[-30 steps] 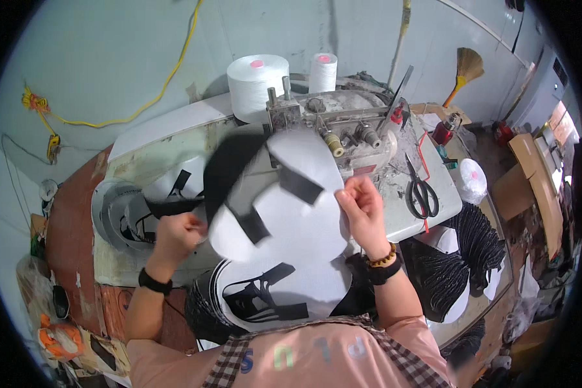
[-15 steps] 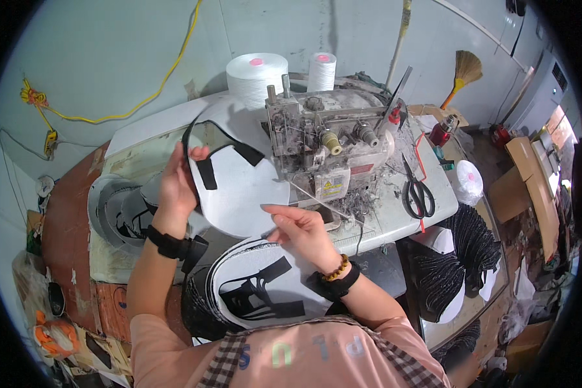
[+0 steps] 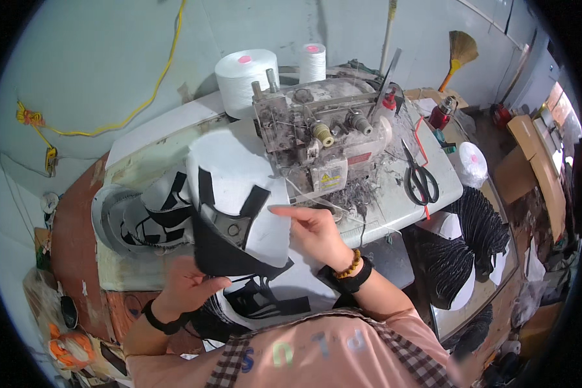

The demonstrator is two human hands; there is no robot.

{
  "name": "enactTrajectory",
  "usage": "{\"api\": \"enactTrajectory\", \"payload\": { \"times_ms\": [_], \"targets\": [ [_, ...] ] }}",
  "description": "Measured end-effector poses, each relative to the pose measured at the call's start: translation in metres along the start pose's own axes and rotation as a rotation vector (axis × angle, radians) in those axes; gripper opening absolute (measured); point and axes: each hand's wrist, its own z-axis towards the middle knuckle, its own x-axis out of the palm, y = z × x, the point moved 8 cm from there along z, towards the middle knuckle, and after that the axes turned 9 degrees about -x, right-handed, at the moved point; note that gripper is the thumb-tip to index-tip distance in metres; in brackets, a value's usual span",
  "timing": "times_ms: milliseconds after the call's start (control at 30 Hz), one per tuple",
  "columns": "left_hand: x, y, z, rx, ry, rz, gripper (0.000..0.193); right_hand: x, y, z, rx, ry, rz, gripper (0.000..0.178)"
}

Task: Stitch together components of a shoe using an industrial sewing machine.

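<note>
A white fabric piece point(image 3: 268, 229) with a black curved band and black strips is up in front of me, left of the sewing machine point(image 3: 326, 132). At its right edge my right hand point(image 3: 320, 236) grips it, index finger stretched along the white face and thumb largely hidden. Just below its black lower corner is my left hand point(image 3: 187, 288), thumb out and apart from its bent fingers; whether it touches the corner is unclear. Beneath lies a stack of similar black-and-white pieces point(image 3: 310, 288), partly covered by the raised one.
Curled finished-looking pieces point(image 3: 119, 213) sit at the left on the table. Thread cones point(image 3: 247, 81) stand behind the machine. Black scissors point(image 3: 421, 184) lie to its right, near lint and a red cord. Bundled black-and-white pieces point(image 3: 443, 265) occupy the lower right.
The fabric piece has turned over, its black band now toward the bottom. My left hand has dropped from its upper left side to below it; my right hand has come onto its right edge.
</note>
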Motion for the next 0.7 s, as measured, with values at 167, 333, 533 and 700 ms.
{"api": "enactTrajectory", "payload": {
  "times_ms": [167,333,533,700],
  "targets": [
    [-0.001,-0.014,0.029,-0.014,0.051,0.203,0.015,-0.004,0.031,-0.015,-0.205,0.054,-0.292,0.039],
    [-0.008,-0.013,0.051,-0.123,-0.052,0.224,0.021,0.003,0.059,-0.023,-0.475,0.027,-0.561,0.030],
    [0.007,-0.018,0.049,-0.109,0.019,-0.151,0.035,0.026,0.062,-0.023,-0.476,0.060,-0.623,0.027],
    [0.022,0.001,0.060,-0.301,0.149,-0.859,0.056,0.004,0.051,-0.012,-0.476,-0.028,-0.653,0.043]
  ]
}}
